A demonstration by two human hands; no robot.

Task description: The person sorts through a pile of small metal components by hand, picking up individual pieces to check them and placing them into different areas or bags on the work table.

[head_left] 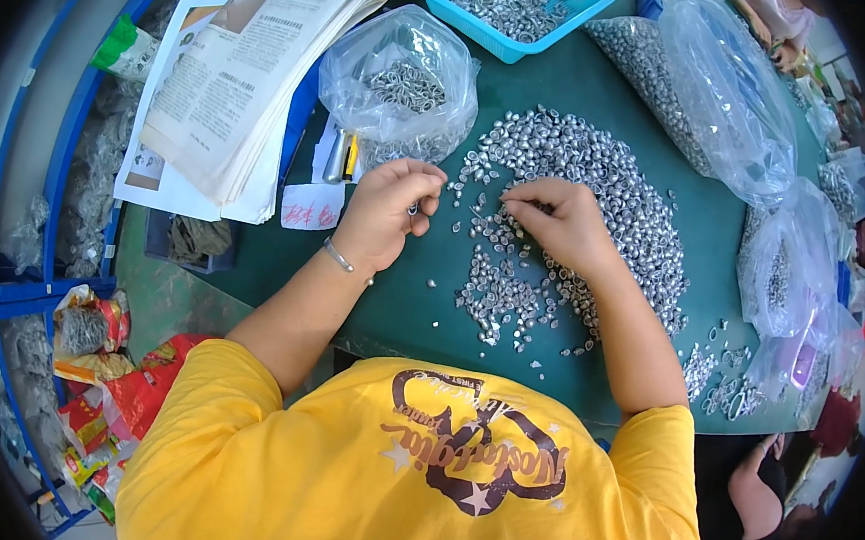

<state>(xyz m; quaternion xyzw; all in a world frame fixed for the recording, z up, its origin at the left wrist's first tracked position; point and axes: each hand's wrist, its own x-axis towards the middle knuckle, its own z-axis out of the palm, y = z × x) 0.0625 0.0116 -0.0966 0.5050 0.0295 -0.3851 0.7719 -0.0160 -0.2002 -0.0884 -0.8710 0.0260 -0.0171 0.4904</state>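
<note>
My left hand is closed just left of a large heap of small silver domed metal pieces. A small silver metal piece shows between its curled fingers. Over the left side of the heap, my right hand is closed with thumb and forefinger pinched together; whatever lies between them is too small to make out. Below the two hands spreads a flatter cluster of small silver pieces on the green table. The hands are apart from each other.
A clear plastic bag of metal rings stands beyond my left hand. Farther back is a blue basket of metal parts. Filled plastic bags line the right side. Papers lie at the left; loose rings lie near right.
</note>
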